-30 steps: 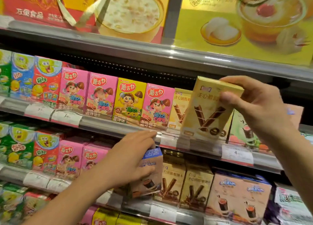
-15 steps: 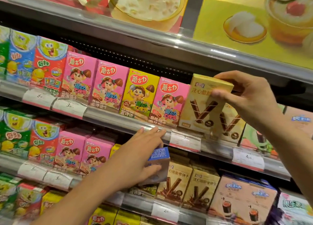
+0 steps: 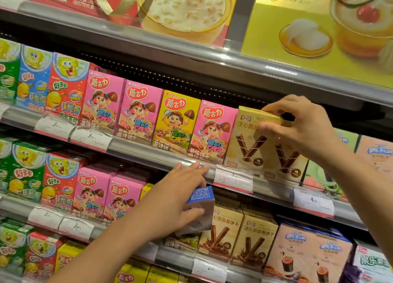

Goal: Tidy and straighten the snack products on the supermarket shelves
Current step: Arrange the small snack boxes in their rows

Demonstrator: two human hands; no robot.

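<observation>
Head camera, close, tilted up at shelves [image 3: 161, 155].

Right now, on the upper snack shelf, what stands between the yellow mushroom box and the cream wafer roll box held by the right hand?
One pink mushroom biscuit box stands between the yellow box and the cream wafer roll box gripped by the right hand, in the head view.

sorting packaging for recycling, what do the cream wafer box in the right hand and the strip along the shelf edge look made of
Cream wafer box: looks like printed paperboard with a light sheen; sharp folded edges and flat printed faces suggest it. The right hand grips its top corner.

Shelf edge strip: seems grey metal or plastic behind a clear plastic cover, judging by the glare; the price tags sit behind that cover and look like paper.
</observation>
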